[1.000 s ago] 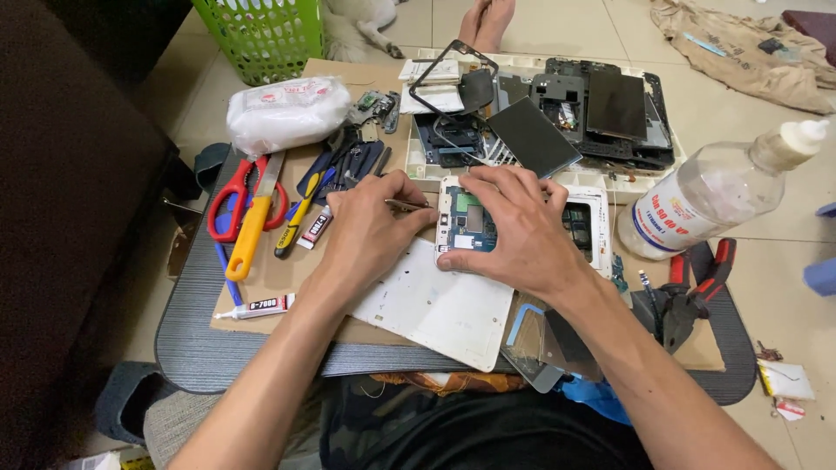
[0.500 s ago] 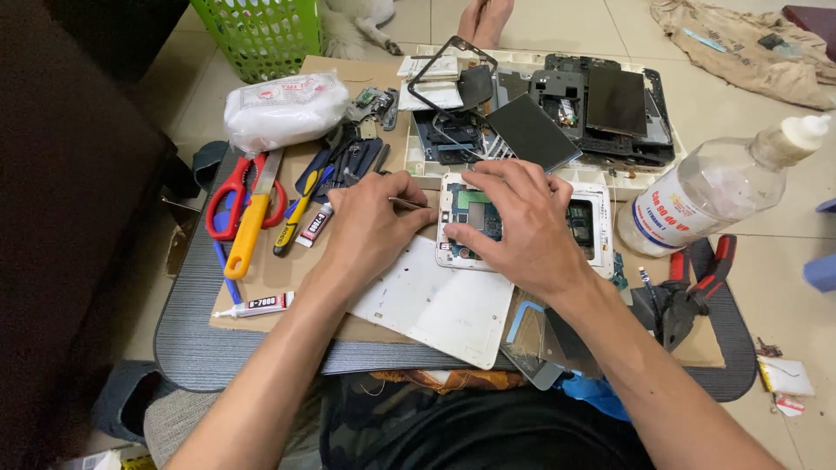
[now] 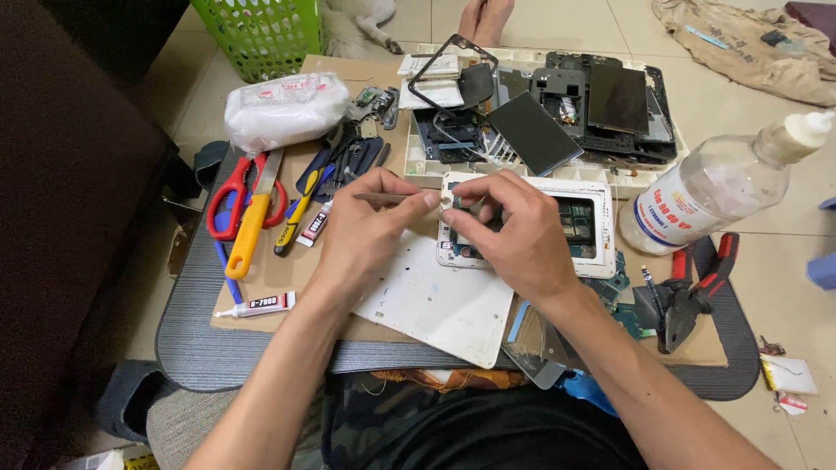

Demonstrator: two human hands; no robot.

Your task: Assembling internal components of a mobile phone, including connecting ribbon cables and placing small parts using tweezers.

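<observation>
Both hands crept up a bit: left hand (image 3: 370,231) pinches thin tweezers (image 3: 387,198), right hand (image 3: 514,235) pinches something tiny over the fragile white-framed opened tablet (image 3: 585,228) — probably best gripped by its edges.

Both forearms are bare, with no sleeves, watch or rings showing on the left hand (image 3: 370,231) or right hand (image 3: 514,235). A dark camouflage-patterned garment covers the lap.

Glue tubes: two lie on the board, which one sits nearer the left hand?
The small dark-labelled tube beside the yellow-handled screwdriver, close to the left hand. The white tube lies farther off, at the board's near-left corner.
</observation>
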